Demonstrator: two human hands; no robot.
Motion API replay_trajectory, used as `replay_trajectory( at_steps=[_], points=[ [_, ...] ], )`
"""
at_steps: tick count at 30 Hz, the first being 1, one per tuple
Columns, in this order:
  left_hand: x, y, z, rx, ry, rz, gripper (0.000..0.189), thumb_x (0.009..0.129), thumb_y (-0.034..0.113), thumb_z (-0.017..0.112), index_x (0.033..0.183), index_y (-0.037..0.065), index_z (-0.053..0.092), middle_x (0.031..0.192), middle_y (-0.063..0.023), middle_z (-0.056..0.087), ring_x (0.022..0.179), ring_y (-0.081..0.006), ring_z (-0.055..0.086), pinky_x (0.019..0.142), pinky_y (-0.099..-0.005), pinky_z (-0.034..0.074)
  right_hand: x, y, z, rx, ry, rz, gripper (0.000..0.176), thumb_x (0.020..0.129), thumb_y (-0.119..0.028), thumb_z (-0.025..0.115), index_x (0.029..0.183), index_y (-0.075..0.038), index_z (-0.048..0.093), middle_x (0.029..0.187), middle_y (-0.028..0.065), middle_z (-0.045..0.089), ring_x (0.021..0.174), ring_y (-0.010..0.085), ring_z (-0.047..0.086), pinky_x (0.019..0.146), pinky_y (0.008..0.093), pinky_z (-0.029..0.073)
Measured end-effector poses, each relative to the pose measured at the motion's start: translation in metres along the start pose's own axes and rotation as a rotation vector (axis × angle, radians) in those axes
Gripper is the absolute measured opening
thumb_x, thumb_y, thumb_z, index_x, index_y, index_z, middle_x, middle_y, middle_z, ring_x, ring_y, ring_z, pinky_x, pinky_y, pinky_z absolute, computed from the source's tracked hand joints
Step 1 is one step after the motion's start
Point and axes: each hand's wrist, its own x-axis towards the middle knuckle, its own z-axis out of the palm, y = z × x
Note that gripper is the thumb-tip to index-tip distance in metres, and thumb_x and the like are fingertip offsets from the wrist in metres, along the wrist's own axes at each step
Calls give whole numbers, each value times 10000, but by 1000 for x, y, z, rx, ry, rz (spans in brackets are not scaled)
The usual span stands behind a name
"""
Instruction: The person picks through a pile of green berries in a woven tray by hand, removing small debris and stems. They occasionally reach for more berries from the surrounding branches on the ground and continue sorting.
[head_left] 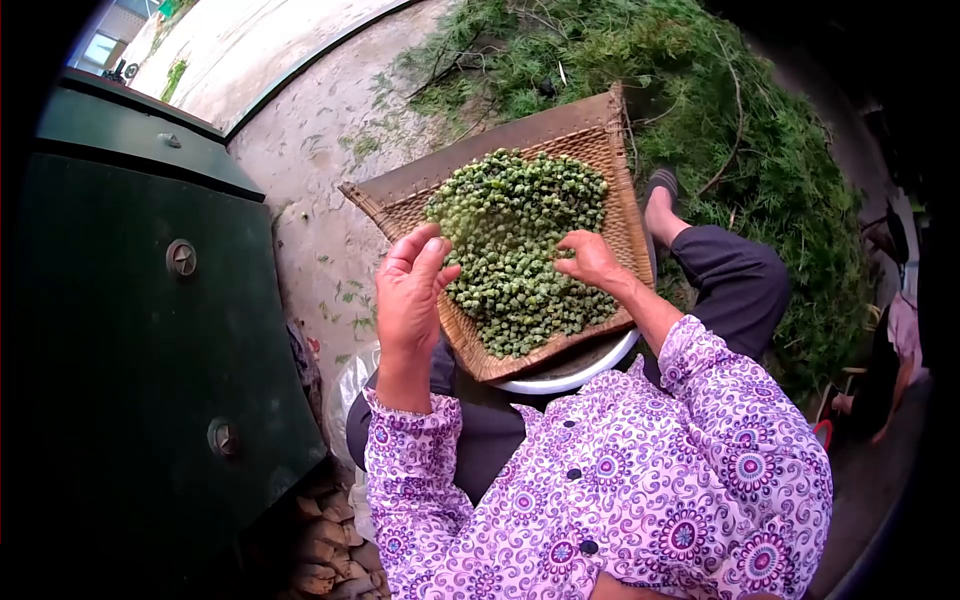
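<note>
A heap of small green seed cones (530, 290) lies in a woven winnowing basket (628, 215) in front of me. My left hand (408, 285) is raised over the basket's left side, thumb and fingers closed together. At its fingertips is a blurred, feathery green sprig (462, 218). Over the right part of the heap, my right hand (594, 262) has its fingers curled toward the thumb. Whatever may be between those fingertips is too small to make out. The basket tilts on the rim of a white basin (575, 376) at my lap.
Cut leafy evergreen branches (770, 170) are piled beyond and to the right of the basket. A dark green metal cabinet (130, 310) stands close on my left. Split wood (330, 545) and a clear plastic bag (357, 385) are beside my left leg.
</note>
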Motion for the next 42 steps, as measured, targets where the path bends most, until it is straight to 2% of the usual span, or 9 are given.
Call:
replay_trajectory(
  at_steps=[7, 12, 17, 19, 23, 27, 35, 40, 42],
  points=[
    [1, 1, 0, 8, 9, -5, 239, 861, 116, 542, 1072, 3, 525, 1058, -70, 542, 923, -153, 548, 702, -279, 490, 56, 26, 28, -20, 123, 434, 326, 695, -347, 637, 855, -64, 663, 858, 169, 630, 812, 313, 603, 750, 387, 474],
    [5, -4, 1, 97, -12, 35, 251, 852, 124, 558, 1068, 0, 531, 1006, -58, 558, 886, -131, 550, 680, -252, 481, 61, 29, 23, 51, 252, 274, 190, 651, -212, 585, 746, -65, 658, 779, 148, 625, 737, 291, 603, 694, 364, 482],
    [5, -22, 17, 362, -146, 79, 330, 821, 143, 600, 1112, 7, 525, 914, -24, 579, 787, -74, 525, 673, -208, 450, 23, -24, -39, 727, -98, 194, 106, 784, -137, 579, 720, -54, 568, 579, -40, 503, 513, 27, 447, 463, 175, 353],
    [9, -44, 22, 424, -219, 52, 377, 792, 171, 620, 1103, -21, 529, 974, -106, 593, 887, -134, 539, 769, -256, 440, 5, -53, -58, 928, -203, 120, 105, 792, -142, 584, 744, -49, 566, 583, -38, 501, 497, 36, 436, 461, 179, 348],
    [4, -64, 38, 515, -380, 3, 417, 799, 90, 603, 1189, 15, 474, 870, -32, 577, 749, -57, 506, 642, -184, 426, -23, -91, -84, 962, -215, 45, 130, 789, -148, 576, 710, -45, 580, 591, -37, 519, 514, 33, 462, 478, 185, 382],
    [-16, -78, 52, 181, -474, -85, 264, 822, 73, 577, 1070, -10, 544, 859, -53, 607, 685, -96, 577, 617, -211, 486, -46, -92, -96, 876, -187, -30, 122, 769, -149, 571, 713, -42, 583, 585, -37, 517, 518, 38, 466, 484, 186, 392],
    [-53, -99, 87, 368, -420, -12, 121, 794, 71, 592, 882, -10, 613, 719, -6, 594, 607, -61, 541, 540, -197, 454, -96, -55, -134, 830, -244, -93, 133, 753, -146, 568, 680, -35, 570, 559, -24, 513, 486, 46, 466, 456, 199, 386],
    [-24, -126, 39, 712, -166, 95, 190, 711, 23, 556, 883, -6, 631, 689, 0, 598, 574, -64, 515, 527, -199, 428, -91, 20, -195, 575, 339, -211, 74, 741, -79, 601, 773, -15, 582, 609, -7, 535, 573, 45, 499, 490, 203, 402],
    [-14, -129, 22, 805, -23, 23, 318, 692, 11, 593, 1009, -15, 587, 838, -51, 610, 649, -92, 554, 591, -213, 462, -85, 64, -222, -268, 713, -115, 286, 667, -85, 580, 951, -63, 610, 808, 192, 614, 739, 316, 599, 693, 373, 488]
  ],
)
